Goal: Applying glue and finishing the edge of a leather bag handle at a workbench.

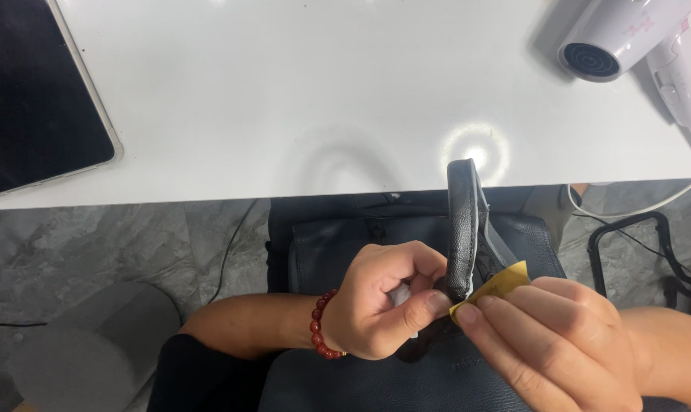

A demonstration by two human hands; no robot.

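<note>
Hands at work over a dark leather bag [406, 381] resting on the person's lap, seen from above. The left hand [380, 301], with a red bead bracelet [319, 328] at the wrist, is curled shut in a firm grip around the lower end of a black leather strap [461, 229], thumb pressed against its base. The right hand [559, 343] pinches a small piece of yellow-brown abrasive paper [494, 288] between thumb and fingertips, its grip closed on the paper, and holds the paper against the strap's edge close to the left thumb. The strap stands nearly upright in the picture, its long axis running from the hands up toward the white surface [323, 91], its rounded free end pointing away from the person and just overlapping the surface's near edge. The step in hand appears to be rubbing or smoothing the strap's edge near its base; a next stroke would seem to call for the left hand to keep the strap steady while the paper slides along the edge. On the surface lie a dark tablet [33, 91] at far left and a white hair dryer [628, 34] at far right, its cord [650, 202] trailing off the edge. Grey stone floor [132, 244] shows below.
</note>
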